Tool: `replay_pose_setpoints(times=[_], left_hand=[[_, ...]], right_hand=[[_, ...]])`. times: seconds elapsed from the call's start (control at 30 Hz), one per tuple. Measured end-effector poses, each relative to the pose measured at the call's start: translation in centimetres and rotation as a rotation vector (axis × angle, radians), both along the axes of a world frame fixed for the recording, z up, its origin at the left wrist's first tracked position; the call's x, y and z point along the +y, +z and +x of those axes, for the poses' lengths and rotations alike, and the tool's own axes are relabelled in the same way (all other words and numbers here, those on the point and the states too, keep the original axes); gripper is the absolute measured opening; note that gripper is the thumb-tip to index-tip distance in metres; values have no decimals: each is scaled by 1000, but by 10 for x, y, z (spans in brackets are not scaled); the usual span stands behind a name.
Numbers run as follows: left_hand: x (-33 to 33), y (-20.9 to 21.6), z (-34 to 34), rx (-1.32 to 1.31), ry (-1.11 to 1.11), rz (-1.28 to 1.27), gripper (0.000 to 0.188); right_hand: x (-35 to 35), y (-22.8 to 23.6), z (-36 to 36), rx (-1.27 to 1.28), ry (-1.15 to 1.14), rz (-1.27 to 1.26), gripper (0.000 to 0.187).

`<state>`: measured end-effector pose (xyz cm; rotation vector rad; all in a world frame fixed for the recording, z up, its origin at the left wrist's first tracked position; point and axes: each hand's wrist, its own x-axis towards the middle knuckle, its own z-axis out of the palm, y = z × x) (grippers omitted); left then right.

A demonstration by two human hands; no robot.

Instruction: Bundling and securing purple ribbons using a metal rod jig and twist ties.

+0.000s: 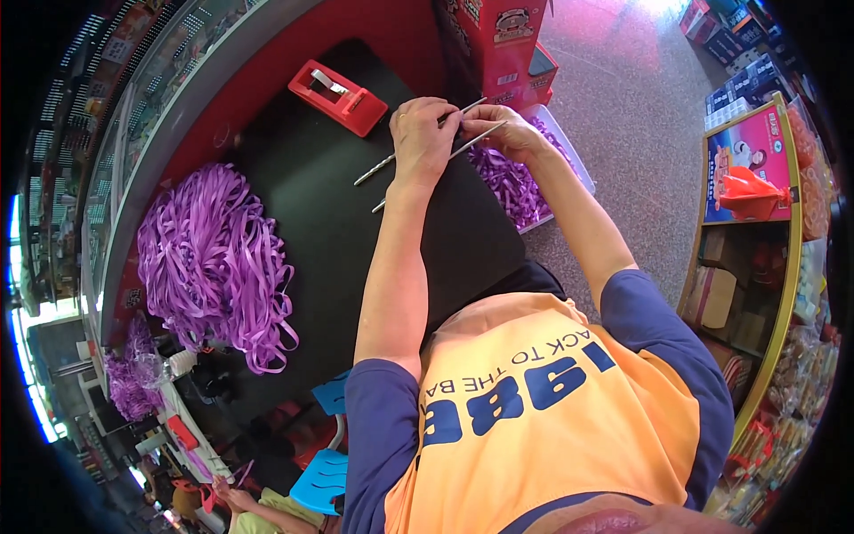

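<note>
My left hand (422, 138) is closed over two thin metal rods above the black tabletop (320, 240). One metal rod (374, 170) looks twisted and its end sticks out to the left. The other metal rod (485, 135) runs nearly parallel, nearer to me. At the right, the fingers of my right hand (505, 131) are pinched together by the far ends of the rods; what exactly they grip is hidden. A large heap of purple ribbon (209, 258) lies on the table's left side. Beyond my left hand stands a red tape dispenser (338, 96).
A white bin (569, 149) of cut purple ribbon (514, 189) sits right of the table, partly behind my right forearm. Red cartons (503, 49) stand beyond it. A glass display case (147, 116) borders the left. Blue stools (322, 481) and another person's hand (233, 495) are at lower left.
</note>
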<state>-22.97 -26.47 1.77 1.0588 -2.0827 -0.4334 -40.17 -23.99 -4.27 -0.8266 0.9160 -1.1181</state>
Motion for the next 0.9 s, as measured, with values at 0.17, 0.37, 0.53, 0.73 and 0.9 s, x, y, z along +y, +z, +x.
replay_pose_setpoints(times=[0.17,0.37,0.53,0.73,0.9], left_hand=[[-3,-8,7,-36,26,-49,14],[-1,-5,10,-84,29,7,20],[2,-5,8,-99,39,-6,21],[2,-8,10,-63,44,-46,18],[0,-4,4,-117,3,10,21]], right_hand=[[8,6,0,-57,-34,-22,29],[8,19,11,223,15,-206,37],[-4,-8,2,402,43,-297,29],[9,-65,-15,874,120,-179,23],[33,-164,-55,1061,194,-152,24]])
